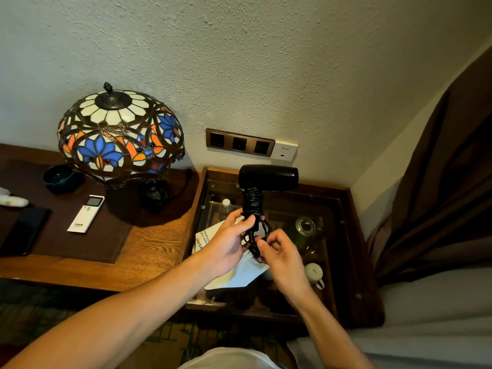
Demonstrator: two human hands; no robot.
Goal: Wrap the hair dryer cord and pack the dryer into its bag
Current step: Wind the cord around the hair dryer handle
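I've got the black hair dryer (267, 177) held up in front of the wall, barrel horizontal, handle pointing down, above a glass-topped counter (354, 251). The cord (252, 202) is wound tight round the handle, w/ a few loose loops hanging below it between both hands. My left hand (228, 245) has its grip clenched on the lower end of the handle, thumb across the front. My right hand (281, 255) pinches the loose cord end just below, thumb & forefinger closed on it, other fingers curled. Can't tell where the plug is; it's all black tangle there.

Under the hands, a white bag (241, 275) w/ dark print lies flat on the glass top, partly covered by my left wrist. Through the glass I see a bottle (225, 207), a round metal item (305, 226) & a white cup (314, 274). To the left, a wood counter (149, 249) carries a stained-glass lamp (119, 135), a white remote (86, 213) & a dark ashtray (61, 179). Wall sockets (239, 143) sit behind the dryer. Brown curtain (439, 195) at right.
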